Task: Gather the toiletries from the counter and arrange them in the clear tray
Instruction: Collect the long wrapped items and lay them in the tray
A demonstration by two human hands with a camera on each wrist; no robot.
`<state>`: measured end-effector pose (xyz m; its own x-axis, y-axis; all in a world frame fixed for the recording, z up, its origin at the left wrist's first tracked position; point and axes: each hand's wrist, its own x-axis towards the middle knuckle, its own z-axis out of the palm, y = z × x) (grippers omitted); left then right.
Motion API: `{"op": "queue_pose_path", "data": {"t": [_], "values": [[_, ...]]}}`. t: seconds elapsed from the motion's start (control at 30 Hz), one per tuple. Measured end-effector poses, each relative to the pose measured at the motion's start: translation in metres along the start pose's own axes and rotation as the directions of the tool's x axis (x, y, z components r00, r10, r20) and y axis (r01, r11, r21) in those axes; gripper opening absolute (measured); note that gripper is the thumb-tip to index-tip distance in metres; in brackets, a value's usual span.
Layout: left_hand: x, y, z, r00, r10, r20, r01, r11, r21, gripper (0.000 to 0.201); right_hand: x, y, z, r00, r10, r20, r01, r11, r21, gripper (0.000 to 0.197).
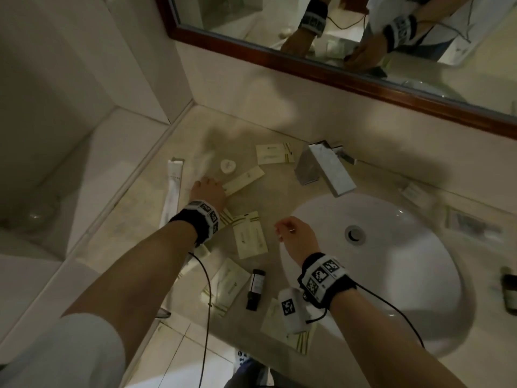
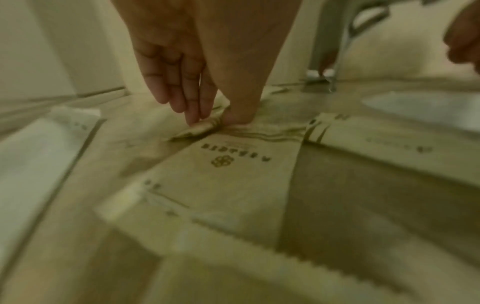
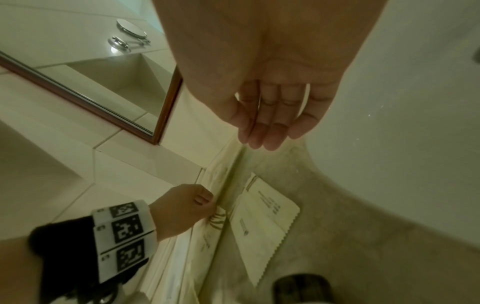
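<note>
Cream toiletry packets (image 1: 249,236) lie scattered over the beige counter (image 1: 282,186) left of the sink. My left hand (image 1: 219,189) reaches forward and pinches the striped end of a long narrow cream packet (image 1: 246,179) between thumb and fingers (image 2: 193,115); the right wrist view shows that pinch too. My right hand (image 1: 279,232) hovers over the counter by the basin rim, its fingers (image 3: 270,131) straight and holding nothing. A small dark bottle (image 1: 256,285) lies on its side near the front edge. I cannot make out the clear tray.
A chrome faucet (image 1: 321,166) stands behind the white basin (image 1: 391,275). A round white soap (image 1: 228,166) and a long white sachet (image 1: 174,191) lie near the left wall. Another dark bottle (image 1: 509,289) stands at the far right. A framed mirror (image 1: 335,71) hangs behind.
</note>
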<state>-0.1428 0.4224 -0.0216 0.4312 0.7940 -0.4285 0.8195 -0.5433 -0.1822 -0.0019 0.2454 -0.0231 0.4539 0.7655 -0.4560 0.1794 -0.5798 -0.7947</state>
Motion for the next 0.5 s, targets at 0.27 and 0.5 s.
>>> {"op": "queue_pose_path", "data": {"t": [0.27, 0.5], "values": [[-0.017, 0.000, -0.012, 0.998, -0.057, 0.017, 0.057, 0.857, -0.513, 0.032, 0.019, -0.033, 0.011, 0.994, 0.043, 0.099, -0.046, 0.999, 0.029, 0.024], [-0.052, 0.008, -0.007, 0.944, 0.155, 0.293, 0.175, 0.519, -0.837, 0.022, 0.029, -0.063, 0.046, 0.926, 0.267, 0.267, -0.335, 0.907, 0.257, 0.037]]}}
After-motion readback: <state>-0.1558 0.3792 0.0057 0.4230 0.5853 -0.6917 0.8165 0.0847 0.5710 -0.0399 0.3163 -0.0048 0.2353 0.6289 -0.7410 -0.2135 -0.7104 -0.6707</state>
